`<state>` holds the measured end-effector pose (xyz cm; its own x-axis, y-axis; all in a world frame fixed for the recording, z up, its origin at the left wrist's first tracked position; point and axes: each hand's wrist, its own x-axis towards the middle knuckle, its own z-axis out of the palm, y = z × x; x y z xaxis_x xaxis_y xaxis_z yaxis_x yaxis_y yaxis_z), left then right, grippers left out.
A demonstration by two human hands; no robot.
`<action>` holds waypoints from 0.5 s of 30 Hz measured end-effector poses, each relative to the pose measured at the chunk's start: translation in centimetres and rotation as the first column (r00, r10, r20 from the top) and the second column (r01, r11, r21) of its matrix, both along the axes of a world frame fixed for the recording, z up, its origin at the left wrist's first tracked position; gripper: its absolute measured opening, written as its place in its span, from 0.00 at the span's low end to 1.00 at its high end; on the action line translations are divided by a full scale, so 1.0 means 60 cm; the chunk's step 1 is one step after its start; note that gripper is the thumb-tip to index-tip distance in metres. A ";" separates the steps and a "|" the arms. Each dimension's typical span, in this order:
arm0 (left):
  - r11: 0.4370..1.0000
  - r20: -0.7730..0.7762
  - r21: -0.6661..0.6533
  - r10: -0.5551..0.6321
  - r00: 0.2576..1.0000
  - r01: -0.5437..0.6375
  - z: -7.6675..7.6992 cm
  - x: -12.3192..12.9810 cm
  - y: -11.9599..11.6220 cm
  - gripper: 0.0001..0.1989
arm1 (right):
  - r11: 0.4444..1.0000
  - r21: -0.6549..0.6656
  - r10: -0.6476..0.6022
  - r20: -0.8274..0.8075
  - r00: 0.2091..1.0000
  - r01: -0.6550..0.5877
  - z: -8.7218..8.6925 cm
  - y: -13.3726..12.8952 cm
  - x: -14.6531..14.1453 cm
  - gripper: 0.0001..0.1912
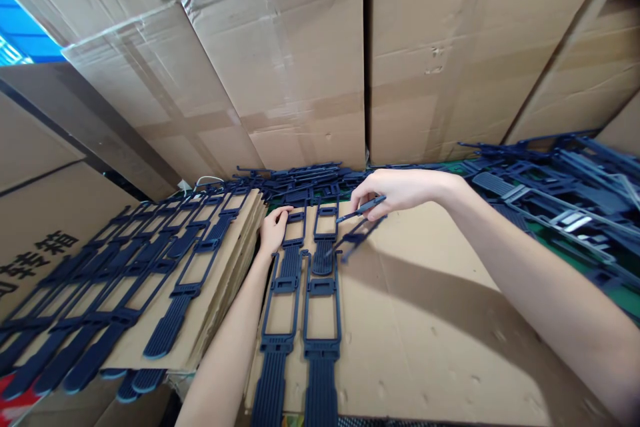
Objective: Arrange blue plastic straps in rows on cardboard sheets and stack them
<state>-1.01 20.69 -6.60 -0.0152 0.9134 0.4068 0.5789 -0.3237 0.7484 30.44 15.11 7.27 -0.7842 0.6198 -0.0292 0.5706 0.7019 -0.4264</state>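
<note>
At center, our left hand lies against the left row of dark strips, whether gripping we cannot tell. Just beside the second row, we hold a partly blurred dark frame, its long axis seeming to slant from lower left to upper right, pinched in our nearer right hand above the cardboard.

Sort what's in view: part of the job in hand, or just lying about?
In the job:
- dark piece in right hand
- laid-out dark frames by left hand
- cardboard sheet beneath
- probably the loose heap behind

Lying about:
- cartons at back
- white cord, apparently
</note>
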 end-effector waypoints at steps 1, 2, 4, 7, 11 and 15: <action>1.000 0.000 0.001 0.001 1.000 -0.001 0.000 0.000 0.000 0.15 | 1.000 0.004 0.007 -0.007 1.000 -0.007 0.001 0.000 0.000 0.13; 1.000 0.000 0.003 0.001 1.000 -0.001 0.001 0.000 0.000 0.15 | 1.000 0.007 0.009 -0.015 1.000 -0.009 0.002 -0.001 0.001 0.13; 1.000 -0.002 0.006 0.000 1.000 0.000 0.000 0.000 0.000 0.15 | 1.000 0.001 0.002 -0.027 1.000 -0.002 0.004 0.000 0.003 0.13; 1.000 -0.006 0.008 -0.003 1.000 0.003 -0.002 -0.001 0.001 0.15 | 0.999 0.009 -0.043 -0.078 0.996 0.044 0.004 0.002 0.010 0.13; 1.000 -0.009 0.010 -0.008 1.000 0.008 -0.008 -0.005 0.004 0.15 | 0.981 0.016 -0.184 -0.224 0.957 0.192 0.008 0.001 0.025 0.14; 1.000 -0.008 0.013 -0.011 1.000 0.011 -0.011 -0.007 0.007 0.15 | 0.929 -0.030 -0.343 -0.449 0.825 0.369 0.027 -0.016 0.041 0.14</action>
